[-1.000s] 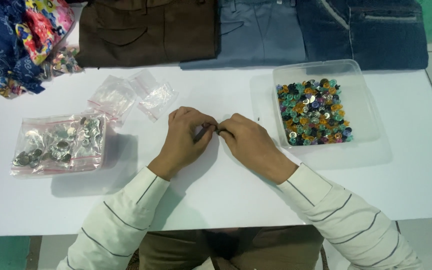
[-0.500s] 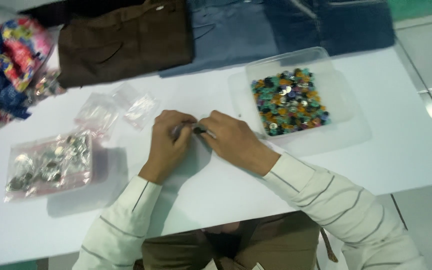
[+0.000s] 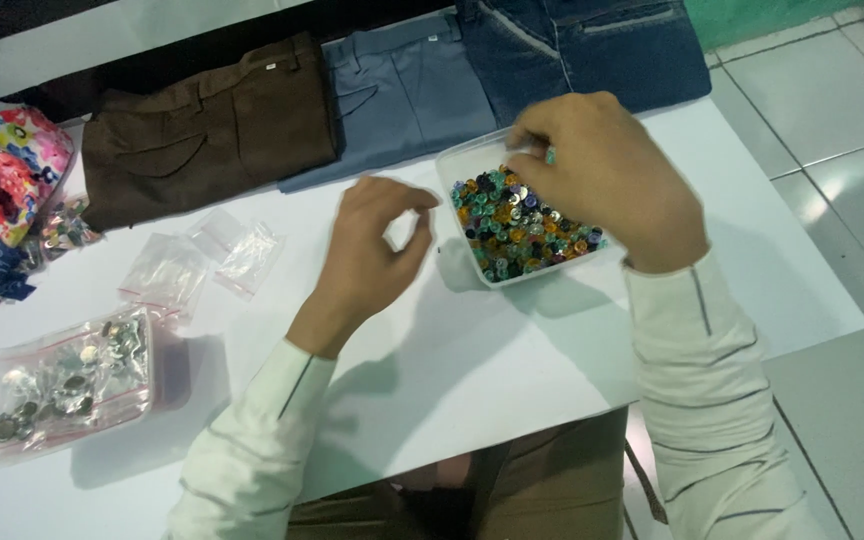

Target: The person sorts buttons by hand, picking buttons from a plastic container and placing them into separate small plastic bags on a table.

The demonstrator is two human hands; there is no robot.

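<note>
Picking from the clear tub (image 3: 449,165) of coloured buttons (image 3: 512,225) is in hand.

The right hand (image 3: 602,175) is held over the tub at 1 o'clock on the white table (image 3: 512,350), fingers curled narrow; whether a button is pinched cannot be told. The left hand (image 3: 377,240), just at the tub's 9 o'clock, is pinched on air or something tiny. A single button would seemingly need isolating next.

right hand (image 3: 602,180) over button tray (image 3: 452,165), left hand (image 3: 377,245) beside
</note>
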